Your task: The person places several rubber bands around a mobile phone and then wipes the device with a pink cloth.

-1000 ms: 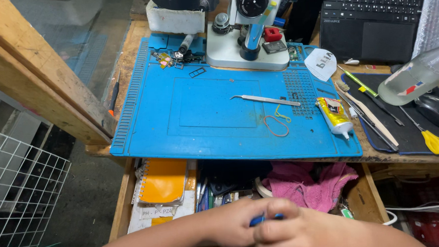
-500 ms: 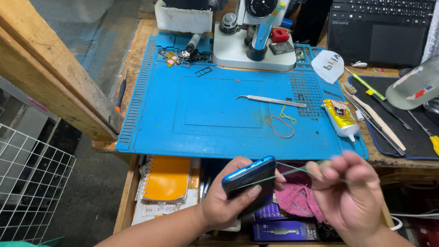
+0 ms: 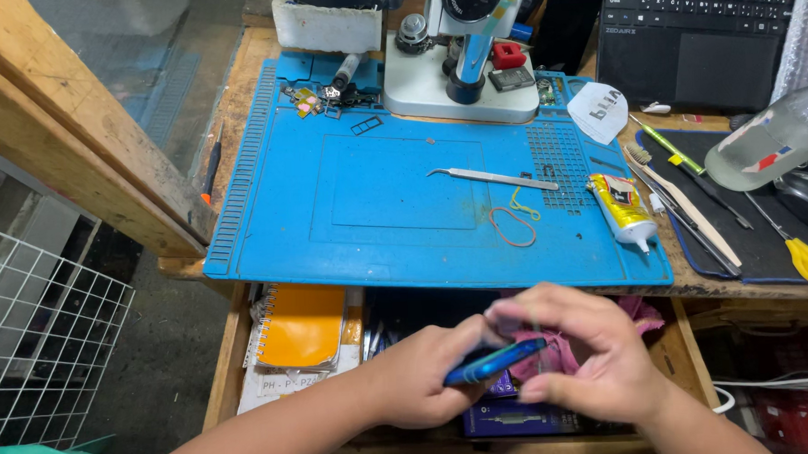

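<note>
Gripping blue phone [image 3: 493,363] (edge-on), both hands.

A head camera looks down on a wooden workbench where the left hand [image 3: 420,376], at six o'clock, grips a slim blue phone [image 3: 494,362] edge-on, while the right hand [image 3: 591,355] curls around its far end, fingertips touching it, both over an open drawer [image 3: 232,352] holding an orange notebook [image 3: 301,324] and a pink cloth [image 3: 546,357]. A blue work mat [image 3: 384,191] fills the centre, with metal tweezers [image 3: 493,177] and rubber bands [image 3: 513,220] lying right of its middle and a glue tube [image 3: 623,208] at three o'clock. A microscope [image 3: 465,61] stands at twelve o'clock, and a dark laptop [image 3: 695,24] sits at one o'clock.
</note>
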